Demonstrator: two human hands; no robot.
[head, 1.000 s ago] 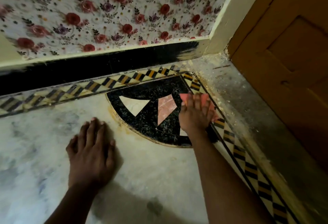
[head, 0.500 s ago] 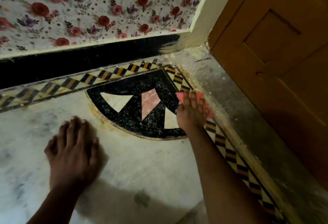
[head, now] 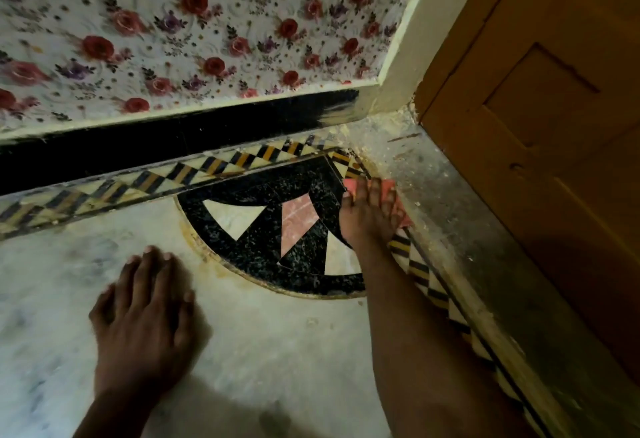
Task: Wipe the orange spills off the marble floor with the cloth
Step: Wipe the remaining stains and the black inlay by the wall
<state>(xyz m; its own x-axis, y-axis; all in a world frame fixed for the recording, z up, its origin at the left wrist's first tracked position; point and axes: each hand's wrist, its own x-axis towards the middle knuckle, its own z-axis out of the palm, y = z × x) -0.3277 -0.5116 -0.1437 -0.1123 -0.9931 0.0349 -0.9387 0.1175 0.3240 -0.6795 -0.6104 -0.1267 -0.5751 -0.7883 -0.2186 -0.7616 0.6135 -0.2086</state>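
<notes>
Head view shows the marble floor [head: 277, 340] meeting a floral wall [head: 173, 21] and a wooden door [head: 554, 125], with a black inlaid fan [head: 263, 191] in the corner. Orange staining rims the fan's curved edge [head: 214, 264]. Left hand [head: 145, 319] rests flat, fingers relaxed, bracing on pale marble. Right hand [head: 370, 215], fingers straight, presses the pink cloth [head: 384, 186] onto the checkered border [head: 419, 267] nearer the corner than a second ago, so the wiping seems to be advancing along that edge, the rim stain still left.
</notes>
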